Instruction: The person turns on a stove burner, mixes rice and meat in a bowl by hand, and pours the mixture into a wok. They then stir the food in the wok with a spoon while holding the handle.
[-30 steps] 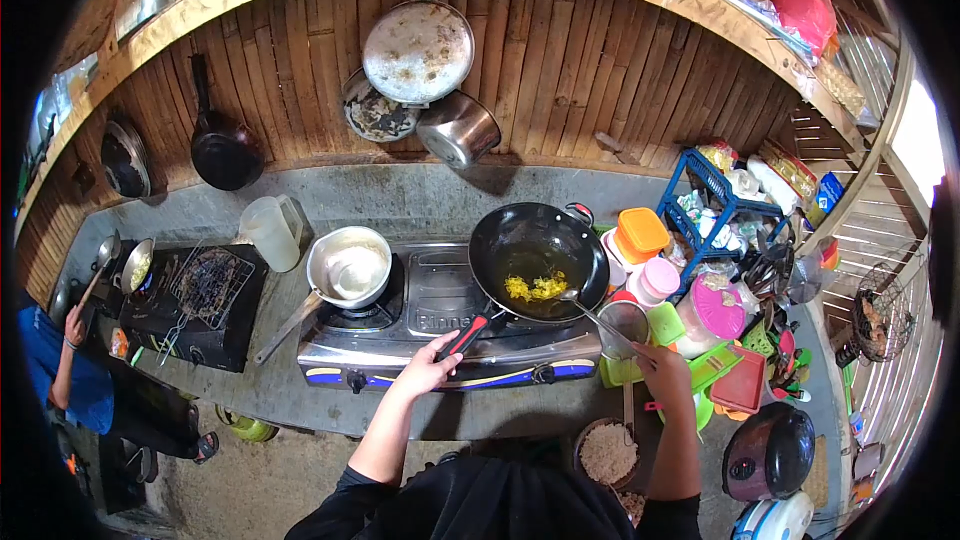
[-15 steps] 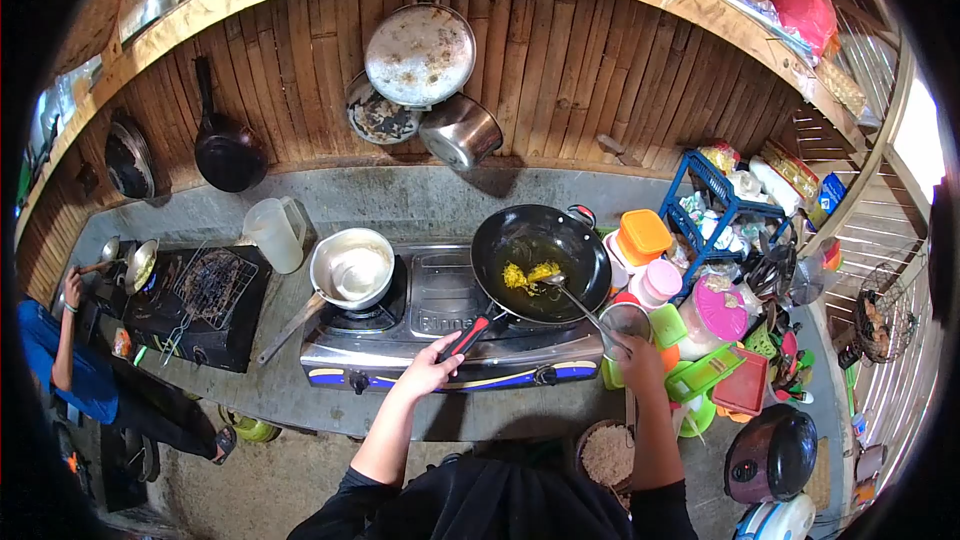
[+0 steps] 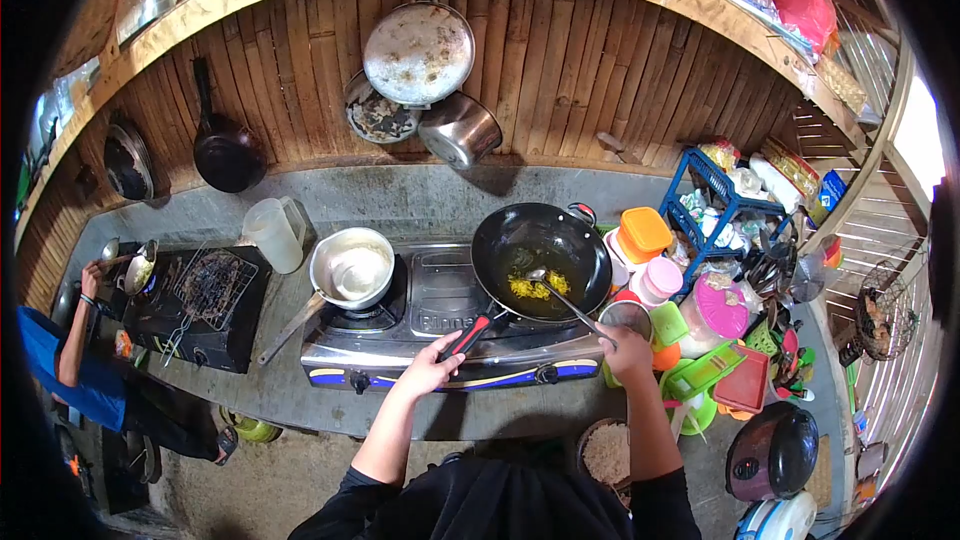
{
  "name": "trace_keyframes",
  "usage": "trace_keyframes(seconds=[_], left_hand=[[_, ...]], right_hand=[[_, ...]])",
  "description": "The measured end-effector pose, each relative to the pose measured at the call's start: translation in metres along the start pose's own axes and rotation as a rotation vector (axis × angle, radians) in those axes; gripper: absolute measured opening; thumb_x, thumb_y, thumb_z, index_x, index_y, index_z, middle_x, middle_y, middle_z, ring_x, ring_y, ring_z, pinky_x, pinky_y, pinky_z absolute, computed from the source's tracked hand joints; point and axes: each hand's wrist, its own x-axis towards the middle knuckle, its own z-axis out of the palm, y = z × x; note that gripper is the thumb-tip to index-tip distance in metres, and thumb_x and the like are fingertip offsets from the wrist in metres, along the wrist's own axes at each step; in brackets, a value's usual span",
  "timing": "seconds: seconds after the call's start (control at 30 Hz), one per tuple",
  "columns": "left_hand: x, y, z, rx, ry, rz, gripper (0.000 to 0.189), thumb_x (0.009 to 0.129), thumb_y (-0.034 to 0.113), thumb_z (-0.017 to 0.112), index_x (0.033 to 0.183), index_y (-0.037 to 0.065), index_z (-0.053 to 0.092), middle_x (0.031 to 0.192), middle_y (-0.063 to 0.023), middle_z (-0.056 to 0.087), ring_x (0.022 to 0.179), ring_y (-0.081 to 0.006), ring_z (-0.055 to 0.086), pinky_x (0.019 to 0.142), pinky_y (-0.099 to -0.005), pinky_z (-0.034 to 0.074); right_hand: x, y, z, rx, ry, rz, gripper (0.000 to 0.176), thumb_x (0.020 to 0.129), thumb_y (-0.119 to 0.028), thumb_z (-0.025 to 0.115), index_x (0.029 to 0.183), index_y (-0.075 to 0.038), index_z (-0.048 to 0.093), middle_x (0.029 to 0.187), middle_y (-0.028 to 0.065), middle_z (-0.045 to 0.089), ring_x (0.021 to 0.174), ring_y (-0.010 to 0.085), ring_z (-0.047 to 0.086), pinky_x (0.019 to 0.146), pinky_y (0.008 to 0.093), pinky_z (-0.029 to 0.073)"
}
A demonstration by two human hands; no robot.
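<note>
A black wok (image 3: 541,260) sits on the right burner of a steel gas stove (image 3: 440,325), with yellow egg (image 3: 538,286) in its bottom. My left hand (image 3: 428,368) grips the wok's red and black handle (image 3: 470,332). My right hand (image 3: 625,350) holds a long metal spatula (image 3: 570,302) whose tip rests in the egg. A bowl of rice (image 3: 607,452) stands low by my right forearm.
A steel pot (image 3: 350,268) sits on the left burner, a plastic jug (image 3: 273,232) behind it. Coloured containers and a blue rack (image 3: 716,202) crowd the right. Another person in blue (image 3: 70,360) works at a black stove (image 3: 195,302) on the left. Pans hang on the wooden wall.
My right hand has drawn left and closer to the wok, and the spatula tip has stirred the egg toward the wok's middle. The person at left has raised a hand.
</note>
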Motion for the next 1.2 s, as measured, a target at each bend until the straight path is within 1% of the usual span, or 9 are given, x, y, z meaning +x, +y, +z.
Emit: trace_keyframes(seconds=[0.13,0.2,0.3,0.43,0.57,0.83,0.9,1.0,1.2], left_hand=[[-0.002,0.005,0.002,-0.001,-0.003,-0.007,0.052,0.085,0.016,0.060,0.133,0.020,0.041,0.065,0.0033,0.050,0.049,-0.0043,0.039,0.043,-0.0200,0.032],[-0.002,0.004,0.001,0.001,-0.002,-0.010,0.052,0.085,0.016,0.060,0.133,0.020,0.041,0.065,0.0032,0.050,0.049,-0.0043,0.039,0.043,-0.0200,0.032],[-0.001,0.004,0.001,-0.001,-0.008,-0.010,0.052,0.085,0.016,0.060,0.133,0.020,0.040,0.066,0.0032,0.050,0.049,-0.0043,0.039,0.043,-0.0200,0.032],[-0.001,0.003,0.001,-0.001,-0.010,-0.004,0.052,0.085,0.016,0.060,0.134,0.019,0.040,0.066,0.0033,0.050,0.049,-0.0044,0.039,0.044,-0.0200,0.033],[-0.001,0.003,0.002,0.040,-0.001,0.029,0.052,0.085,0.016,0.060,0.133,0.020,0.041,0.066,0.0034,0.050,0.050,-0.0045,0.039,0.044,-0.0198,0.033],[0.000,0.001,0.000,-0.008,-0.011,-0.013,0.051,0.085,0.017,0.060,0.133,0.022,0.041,0.066,0.0032,0.049,0.049,-0.0044,0.039,0.043,-0.0200,0.032],[0.000,0.000,0.000,-0.022,-0.017,-0.015,0.051,0.085,0.017,0.060,0.133,0.022,0.041,0.066,0.0032,0.049,0.049,-0.0043,0.039,0.043,-0.0200,0.032],[0.001,0.000,-0.001,-0.035,-0.022,-0.019,0.051,0.085,0.017,0.060,0.132,0.022,0.042,0.065,0.0033,0.050,0.049,-0.0042,0.039,0.043,-0.0200,0.031],[-0.001,0.001,0.000,-0.016,-0.012,-0.007,0.050,0.085,0.018,0.060,0.132,0.022,0.042,0.066,0.0033,0.050,0.049,-0.0043,0.039,0.043,-0.0200,0.031]], right_hand=[[-0.009,0.004,-0.030,0.010,-0.015,-0.034,0.028,0.076,-0.016,0.060,0.104,-0.018,0.065,0.091,0.0133,0.064,0.083,0.0313,0.060,0.073,0.0385,0.048],[-0.015,0.002,-0.048,-0.077,-0.126,0.097,0.027,0.076,-0.015,0.060,0.103,-0.017,0.066,0.090,0.0131,0.064,0.083,0.0305,0.061,0.071,0.0384,0.048],[-0.023,-0.007,-0.080,-0.051,-0.099,0.098,0.027,0.076,-0.015,0.060,0.102,-0.017,0.066,0.088,0.0135,0.064,0.081,0.0302,0.061,0.070,0.0389,0.048],[-0.028,0.001,-0.090,-0.075,-0.083,0.090,0.027,0.075,-0.015,0.061,0.101,-0.017,0.066,0.086,0.0140,0.064,0.077,0.0306,0.061,0.068,0.0393,0.048],[-0.025,0.008,-0.076,-0.067,-0.074,0.135,0.025,0.076,-0.015,0.061,0.101,-0.016,0.067,0.083,0.0150,0.064,0.075,0.0319,0.062,0.067,0.0397,0.048],[0.001,0.031,0.006,0.050,0.035,0.103,0.026,0.077,-0.016,0.060,0.102,-0.016,0.066,0.082,0.0159,0.063,0.077,0.0331,0.062,0.068,0.0388,0.048],[0.009,0.027,0.017,0.112,0.037,0.148,0.028,0.080,-0.021,0.058,0.108,-0.021,0.063,0.094,0.0153,0.063,0.087,0.0328,0.061,0.076,0.0418,0.048],[0.017,0.006,0.012,0.101,0.036,0.210,0.027,0.077,-0.019,0.059,0.104,-0.016,0.065,0.089,0.0170,0.063,0.084,0.0327,0.061,0.074,0.0401,0.048],[0.010,0.017,0.010,0.001,0.011,0.135,0.028,0.080,-0.022,0.058,0.107,-0.020,0.064,0.091,0.0148,0.063,0.085,0.0330,0.060,0.075,0.0423,0.048]])
